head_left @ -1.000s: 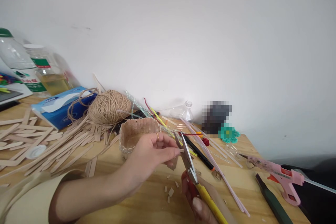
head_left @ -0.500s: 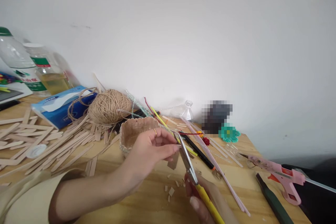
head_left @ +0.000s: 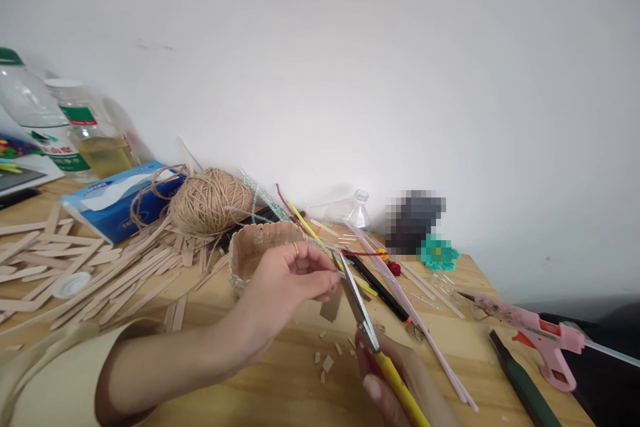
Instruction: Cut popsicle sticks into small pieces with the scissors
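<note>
My left hand (head_left: 295,273), with a ring on one finger, is closed in a pinch. A tiny pale strip (head_left: 342,274) just shows at its fingertips; its kind is hard to make out. My right hand (head_left: 393,373) grips a pair of scissors (head_left: 369,330) with yellow handles. The scissor blades point up and away, slightly parted, their tips beside the left fingertips and the strip. Behind my left hand stands a basket (head_left: 267,240) with a scalloped rim, partly hidden by the hand. Small pale chips (head_left: 327,363) lie on the wooden table (head_left: 280,380) below the blades.
Many wooden craft sticks (head_left: 120,280), a twine ball (head_left: 210,200) and a blue tissue pack (head_left: 125,203) lie at left, bottles (head_left: 43,113) behind. Pink sticks (head_left: 425,333), a black pen (head_left: 380,290), a teal flower (head_left: 440,252), a pink glue gun (head_left: 537,333) and a dark green tool (head_left: 523,380) lie right.
Both hands and the scissors hold nearly the same place, with the blades still slightly parted at the left fingertips. The whole view has shifted very slightly.
</note>
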{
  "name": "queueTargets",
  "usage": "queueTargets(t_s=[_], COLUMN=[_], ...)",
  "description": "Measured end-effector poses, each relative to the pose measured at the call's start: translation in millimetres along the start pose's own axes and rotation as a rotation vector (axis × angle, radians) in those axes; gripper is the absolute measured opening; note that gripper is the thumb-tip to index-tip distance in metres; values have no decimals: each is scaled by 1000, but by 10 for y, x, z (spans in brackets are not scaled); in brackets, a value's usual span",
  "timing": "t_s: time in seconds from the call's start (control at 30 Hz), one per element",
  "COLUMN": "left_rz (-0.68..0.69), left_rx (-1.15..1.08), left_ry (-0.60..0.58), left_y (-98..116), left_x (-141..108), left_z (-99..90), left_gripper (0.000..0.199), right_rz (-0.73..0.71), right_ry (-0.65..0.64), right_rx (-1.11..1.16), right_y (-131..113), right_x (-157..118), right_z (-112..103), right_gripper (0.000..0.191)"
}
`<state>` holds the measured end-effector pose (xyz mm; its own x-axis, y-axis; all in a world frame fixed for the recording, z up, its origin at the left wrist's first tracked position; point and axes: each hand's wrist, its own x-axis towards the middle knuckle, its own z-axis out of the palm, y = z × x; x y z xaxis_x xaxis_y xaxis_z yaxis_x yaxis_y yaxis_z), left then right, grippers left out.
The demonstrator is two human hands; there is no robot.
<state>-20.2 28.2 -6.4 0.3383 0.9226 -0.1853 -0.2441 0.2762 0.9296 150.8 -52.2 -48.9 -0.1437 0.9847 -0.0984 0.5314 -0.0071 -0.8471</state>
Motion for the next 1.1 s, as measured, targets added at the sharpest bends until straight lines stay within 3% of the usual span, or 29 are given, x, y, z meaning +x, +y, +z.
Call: queueTargets(t_s=[0.43, 1.1], left_rz=[-2, -58], left_rx=[-19, 18], left_ry=[20, 19], left_y=[-1, 17], left_x=[-7, -21], left_z=[-7, 3], left_gripper=[8, 8], right_rz=[89, 105], right_ry=[-40, -37], right_rx=[11, 0], right_y=[-67, -127], right_x=[16, 0], right_z=[9, 23], right_gripper=[61, 63])
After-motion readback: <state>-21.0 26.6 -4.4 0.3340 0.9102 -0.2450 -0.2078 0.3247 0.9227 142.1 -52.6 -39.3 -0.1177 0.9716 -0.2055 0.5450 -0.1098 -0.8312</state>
